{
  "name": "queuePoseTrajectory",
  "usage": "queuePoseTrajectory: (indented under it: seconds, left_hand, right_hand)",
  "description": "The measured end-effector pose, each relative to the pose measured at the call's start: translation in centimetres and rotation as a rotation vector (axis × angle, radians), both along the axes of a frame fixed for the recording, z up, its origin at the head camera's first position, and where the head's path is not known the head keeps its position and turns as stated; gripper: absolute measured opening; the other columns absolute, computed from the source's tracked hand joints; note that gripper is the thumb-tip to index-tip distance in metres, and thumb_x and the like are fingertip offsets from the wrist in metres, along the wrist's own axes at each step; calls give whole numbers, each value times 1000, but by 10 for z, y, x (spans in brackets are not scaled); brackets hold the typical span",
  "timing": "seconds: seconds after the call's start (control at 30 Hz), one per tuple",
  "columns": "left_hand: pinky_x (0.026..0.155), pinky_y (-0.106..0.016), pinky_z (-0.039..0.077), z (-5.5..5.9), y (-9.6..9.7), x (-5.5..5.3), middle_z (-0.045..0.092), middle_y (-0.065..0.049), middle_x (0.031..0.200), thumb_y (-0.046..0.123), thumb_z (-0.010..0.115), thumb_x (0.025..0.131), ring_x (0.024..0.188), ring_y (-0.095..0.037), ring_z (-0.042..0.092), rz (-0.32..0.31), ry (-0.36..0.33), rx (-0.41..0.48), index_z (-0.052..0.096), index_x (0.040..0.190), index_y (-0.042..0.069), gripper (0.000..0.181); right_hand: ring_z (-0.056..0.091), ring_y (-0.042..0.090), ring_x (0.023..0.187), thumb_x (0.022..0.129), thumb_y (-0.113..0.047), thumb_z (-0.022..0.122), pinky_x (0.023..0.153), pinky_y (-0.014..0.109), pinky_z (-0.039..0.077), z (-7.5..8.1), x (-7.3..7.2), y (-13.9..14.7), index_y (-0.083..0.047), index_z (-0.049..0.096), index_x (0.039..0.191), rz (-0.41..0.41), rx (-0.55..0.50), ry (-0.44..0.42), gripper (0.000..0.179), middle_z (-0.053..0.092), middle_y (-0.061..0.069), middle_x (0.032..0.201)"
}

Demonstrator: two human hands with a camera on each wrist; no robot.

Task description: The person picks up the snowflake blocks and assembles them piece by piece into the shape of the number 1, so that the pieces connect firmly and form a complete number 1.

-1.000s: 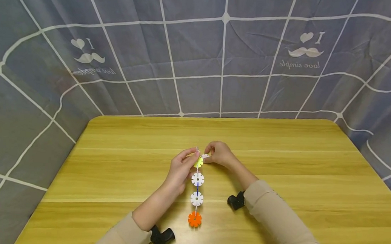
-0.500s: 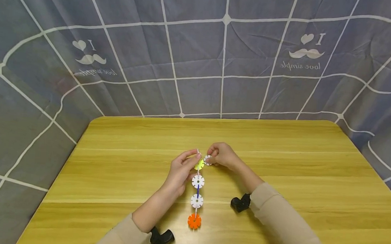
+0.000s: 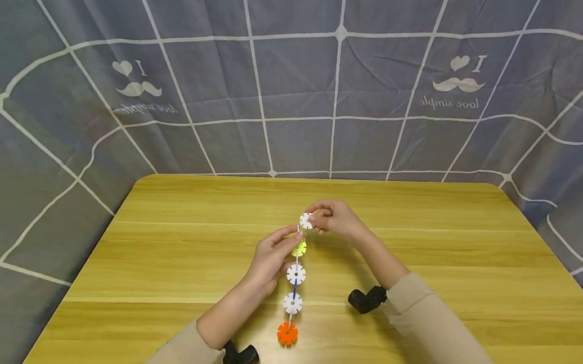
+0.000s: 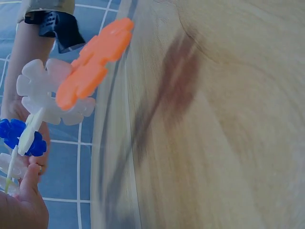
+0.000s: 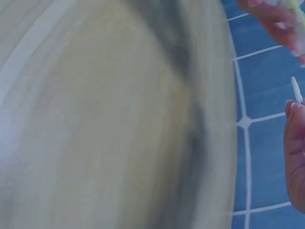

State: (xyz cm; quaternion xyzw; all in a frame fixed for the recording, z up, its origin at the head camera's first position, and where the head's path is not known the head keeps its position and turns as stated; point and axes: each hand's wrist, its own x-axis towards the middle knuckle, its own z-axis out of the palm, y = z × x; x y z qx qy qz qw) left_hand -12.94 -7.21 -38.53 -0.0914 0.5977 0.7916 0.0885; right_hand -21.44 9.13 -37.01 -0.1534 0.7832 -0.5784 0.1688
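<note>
Backdrop: grey-blue cloth with a white grid and printed moustache motifs (image 3: 298, 92), hung behind and to both sides of the table.
Table: light wooden tabletop with rounded corners (image 3: 443, 260), seen blurred and close in both wrist views.
Sleeves: beige long sleeves (image 3: 433, 338) on both forearms, a black wrist-mounted camera (image 3: 367, 300) strapped under the right one, another (image 3: 240, 358) under the left.
Left hand (image 3: 271, 257): raised over the middle of the table, thumb and forefinger pressed together around the thin stem of the chain, just beside the yellow-green disc.
Right hand (image 3: 337, 219): just beyond the left, fingers curled, tips pinching a small white toothed plastic disc (image 3: 307, 221) at the chain's far end.
Chain: string of flat toothed plastic discs joined in a line (image 3: 293, 283), running from the hands toward the near table edge.
Chain order, far to near: yellow-green disc (image 3: 299, 248), white disc (image 3: 296, 273), second white disc (image 3: 292, 303), orange disc (image 3: 287, 333).
Connectors: small blue pieces between discs, one (image 4: 19, 138) plain in the left wrist view below the orange disc (image 4: 93, 62).
Contact with the table: cannot tell whether the orange end touches.
</note>
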Motion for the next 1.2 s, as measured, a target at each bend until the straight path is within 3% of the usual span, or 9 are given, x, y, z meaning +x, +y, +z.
queuePoseTrajectory:
  seconds: [0.17,0.37,0.63,0.93,1.2]
  left_hand:
    - [52,-14,48,-1,1,-1,65,3,87,13,63,89,67,-4,57,0,6,0,55,126,1,40]
    - [51,-14,48,-1,4,-2,64,4,86,13,63,89,66,-4,56,5,6,-3,56,125,1,38]
    - [51,-14,49,-1,6,-3,62,4,83,12,62,90,65,-3,56,3,14,8,54,126,-1,39]
    - [55,-16,50,-2,10,-3,63,4,85,12,63,89,67,-4,56,-13,45,-40,55,125,-1,39]
    - [59,-17,48,-3,15,-1,63,1,89,13,64,89,79,-7,56,-26,79,-117,56,124,-2,39]
  right_hand:
    - [55,11,62,91,1,55,65,27,53,11,1,0,11,55,114,-5,-51,-7,24,59,2,71]
    - [54,12,62,92,2,53,61,22,50,16,1,-1,10,55,113,24,-68,-4,23,58,3,72]
    - [54,14,64,92,2,53,63,30,51,18,1,-1,9,59,110,73,-56,49,20,57,4,72]
    - [47,15,59,93,0,53,53,24,43,20,0,1,2,63,102,145,61,270,14,54,12,72]
    - [44,13,60,92,-1,56,55,23,37,27,3,2,-4,65,93,216,190,467,10,52,1,66]
